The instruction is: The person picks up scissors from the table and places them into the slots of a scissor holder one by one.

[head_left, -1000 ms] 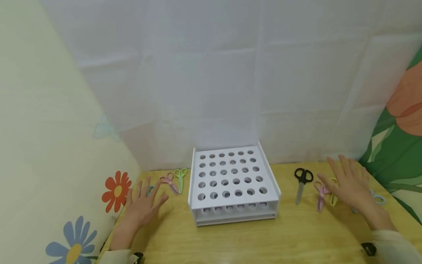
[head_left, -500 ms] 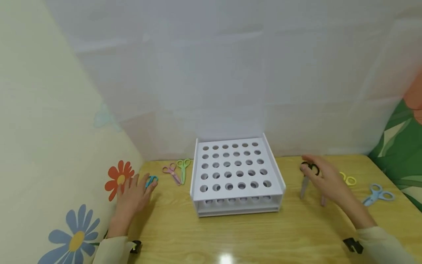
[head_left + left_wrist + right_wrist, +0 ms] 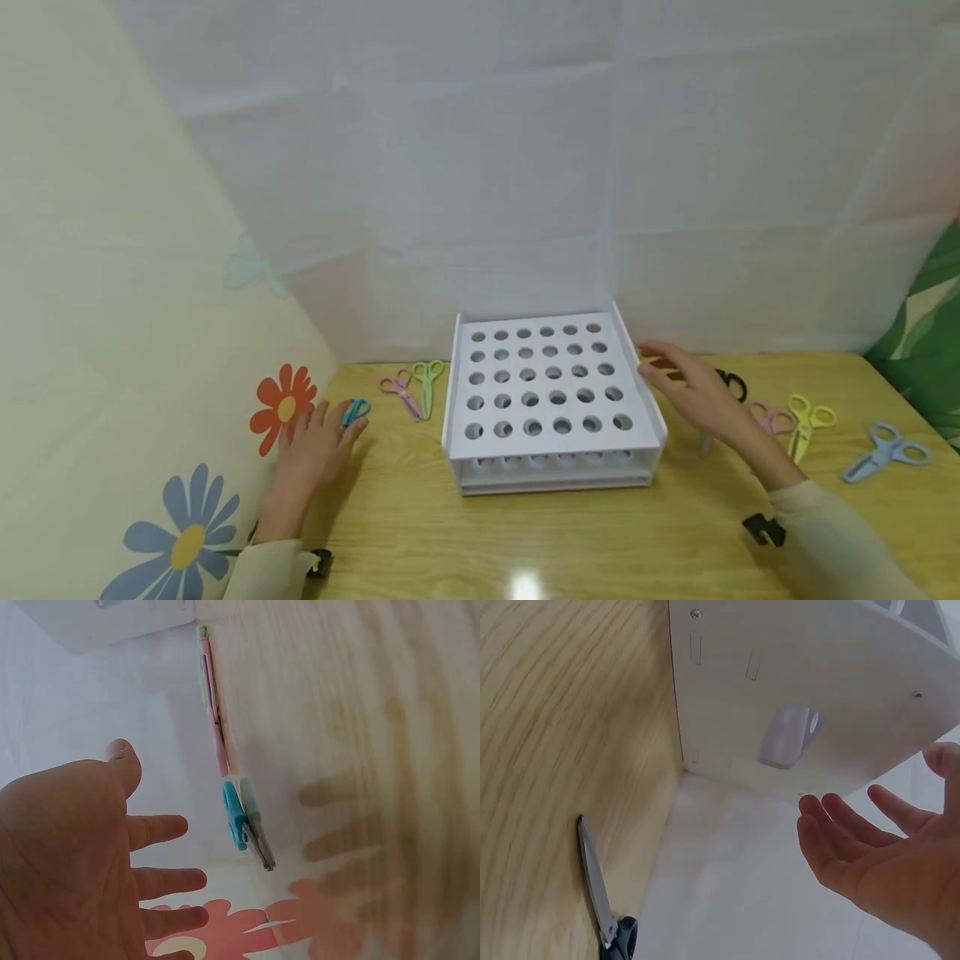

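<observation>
I judge the work hardly begun, both hands' fingers relaxed and empty, teal scissors ungrasped near my left hand, unfilled rack beside my right hand.

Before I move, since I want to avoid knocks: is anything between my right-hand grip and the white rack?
Nothing visible stands between them. Your right-hand grip is beside the white rack; touching or just apart, I cannot tell. The black scissors lie on the table, not in between.
</observation>
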Tool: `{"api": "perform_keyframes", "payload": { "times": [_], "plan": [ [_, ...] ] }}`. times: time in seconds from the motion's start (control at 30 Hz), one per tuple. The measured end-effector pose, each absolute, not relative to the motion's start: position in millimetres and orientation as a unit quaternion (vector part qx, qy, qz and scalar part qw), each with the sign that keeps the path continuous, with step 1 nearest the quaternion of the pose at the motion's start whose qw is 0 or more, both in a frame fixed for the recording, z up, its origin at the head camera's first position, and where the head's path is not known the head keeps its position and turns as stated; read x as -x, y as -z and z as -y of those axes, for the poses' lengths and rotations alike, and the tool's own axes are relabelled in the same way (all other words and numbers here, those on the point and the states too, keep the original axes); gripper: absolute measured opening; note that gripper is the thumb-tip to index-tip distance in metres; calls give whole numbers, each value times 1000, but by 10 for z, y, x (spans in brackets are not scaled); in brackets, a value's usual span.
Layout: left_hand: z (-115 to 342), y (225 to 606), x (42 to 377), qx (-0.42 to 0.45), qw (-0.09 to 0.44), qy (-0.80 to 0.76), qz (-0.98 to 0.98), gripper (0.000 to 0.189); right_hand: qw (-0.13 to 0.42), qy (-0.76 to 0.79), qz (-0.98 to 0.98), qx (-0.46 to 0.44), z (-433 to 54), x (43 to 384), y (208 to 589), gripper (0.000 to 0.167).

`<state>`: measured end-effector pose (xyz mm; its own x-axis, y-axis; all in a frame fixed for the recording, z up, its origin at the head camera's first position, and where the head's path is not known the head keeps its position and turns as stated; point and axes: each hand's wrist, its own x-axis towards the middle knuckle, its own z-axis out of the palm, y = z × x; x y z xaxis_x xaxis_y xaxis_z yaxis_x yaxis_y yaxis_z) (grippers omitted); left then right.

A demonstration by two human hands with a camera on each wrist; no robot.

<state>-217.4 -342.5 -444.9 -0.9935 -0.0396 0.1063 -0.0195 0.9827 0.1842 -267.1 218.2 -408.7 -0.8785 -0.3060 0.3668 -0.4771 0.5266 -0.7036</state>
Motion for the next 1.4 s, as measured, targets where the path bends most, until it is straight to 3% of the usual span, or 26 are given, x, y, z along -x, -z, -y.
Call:
{"api": "perform_keyframes", "payload": {
  "times": [0.47, 0.7, 0.97, 1.17, 1.4],
  "plan": [
    [3434, 4526, 2265, 7, 63, 94, 994, 71, 63, -472, 846, -239, -2147, 2708, 4212, 51],
    [3494, 4521, 2466, 15, 64, 87, 994, 60, 59, -476, 845, -235, -2154, 2707, 4245, 51],
    [3630, 4475, 2730, 6, 39, 81, 996, 68, 55, -482, 844, -227, -2198, 2697, 4208, 53],
    [3694, 4377, 2842, 9, 0, 85, 996, 38, 58, -487, 842, -227, -2213, 2700, 4219, 52],
    [3730, 4329, 2898, -23, -48, 114, 992, 33, 48, -499, 832, -237, -2211, 2732, 4227, 52]
  ]
}}
